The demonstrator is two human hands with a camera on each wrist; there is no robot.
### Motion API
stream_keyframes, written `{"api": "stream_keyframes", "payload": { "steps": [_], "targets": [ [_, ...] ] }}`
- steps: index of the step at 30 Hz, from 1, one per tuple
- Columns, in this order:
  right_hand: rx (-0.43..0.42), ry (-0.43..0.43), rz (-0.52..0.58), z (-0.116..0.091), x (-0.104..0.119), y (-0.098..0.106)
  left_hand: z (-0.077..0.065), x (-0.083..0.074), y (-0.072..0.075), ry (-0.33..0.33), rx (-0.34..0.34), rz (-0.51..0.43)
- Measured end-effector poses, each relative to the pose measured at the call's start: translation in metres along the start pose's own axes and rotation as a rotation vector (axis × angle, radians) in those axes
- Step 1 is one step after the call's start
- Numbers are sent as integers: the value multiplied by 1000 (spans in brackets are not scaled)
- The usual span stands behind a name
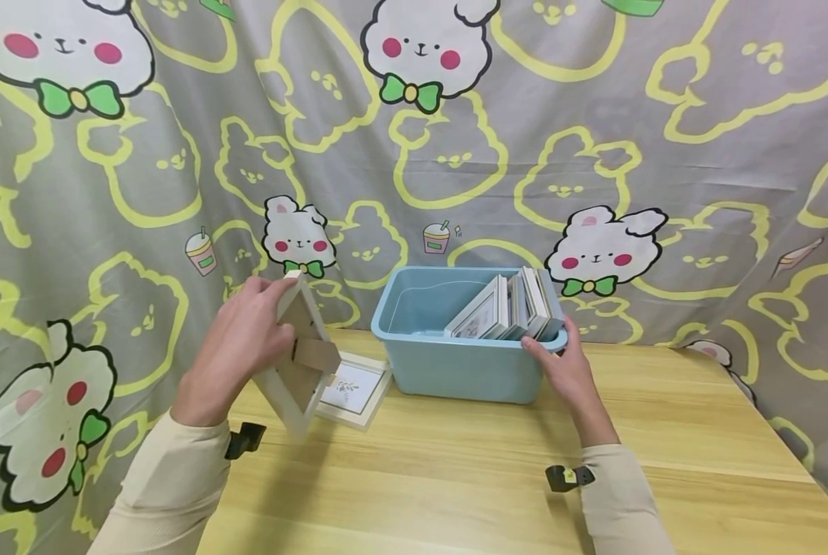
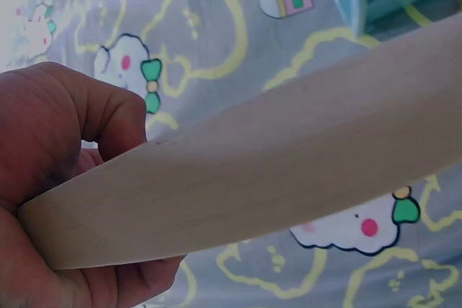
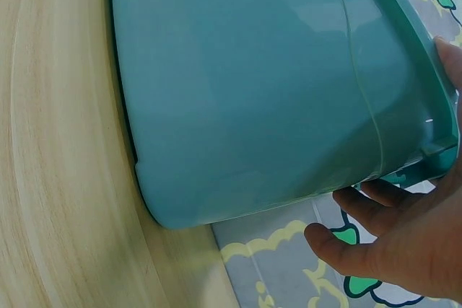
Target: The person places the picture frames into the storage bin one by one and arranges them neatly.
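Observation:
My left hand (image 1: 244, 331) grips a white picture frame (image 1: 303, 314) by its upper edge, holding it upright above the table's left side. Its brown back and a fold-out stand face the bin. The left wrist view has the frame's pale edge (image 2: 253, 171) between thumb and fingers. Partly behind it, a second white picture frame (image 1: 348, 389) with a plant print lies face up. My right hand (image 1: 563, 362) holds the right end of a blue plastic bin (image 1: 462, 371), thumb over the rim and fingers under it. Several picture frames (image 1: 485, 310) lean inside, toward the bin's right end.
The bin stands on a light wood table (image 1: 414, 470), near its back edge. Behind and to the left hangs a grey curtain (image 1: 449, 173) with bear patterns. The bin's left part shows bare inner wall.

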State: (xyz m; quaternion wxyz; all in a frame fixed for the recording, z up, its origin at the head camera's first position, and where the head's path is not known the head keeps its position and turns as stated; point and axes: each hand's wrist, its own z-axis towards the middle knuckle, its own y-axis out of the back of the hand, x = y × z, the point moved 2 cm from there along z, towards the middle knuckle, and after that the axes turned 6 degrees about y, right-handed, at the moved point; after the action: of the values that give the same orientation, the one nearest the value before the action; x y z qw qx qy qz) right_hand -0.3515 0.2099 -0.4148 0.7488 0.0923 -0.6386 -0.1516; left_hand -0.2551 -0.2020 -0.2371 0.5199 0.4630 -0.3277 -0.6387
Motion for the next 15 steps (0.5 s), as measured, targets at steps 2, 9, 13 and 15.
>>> {"api": "stream_keyframes", "payload": {
  "steps": [2,9,13,15],
  "targets": [
    [-4,15,9,0,0,0,2,-6,3,-13,-10,1],
    [-10,30,16,1,-2,-1,9,-21,10,-15,3,18],
    [-9,22,14,2,-4,-1,16,-31,14,-11,16,21],
    [-10,23,16,2,-4,0,19,-37,16,-12,15,17]
  ]
}}
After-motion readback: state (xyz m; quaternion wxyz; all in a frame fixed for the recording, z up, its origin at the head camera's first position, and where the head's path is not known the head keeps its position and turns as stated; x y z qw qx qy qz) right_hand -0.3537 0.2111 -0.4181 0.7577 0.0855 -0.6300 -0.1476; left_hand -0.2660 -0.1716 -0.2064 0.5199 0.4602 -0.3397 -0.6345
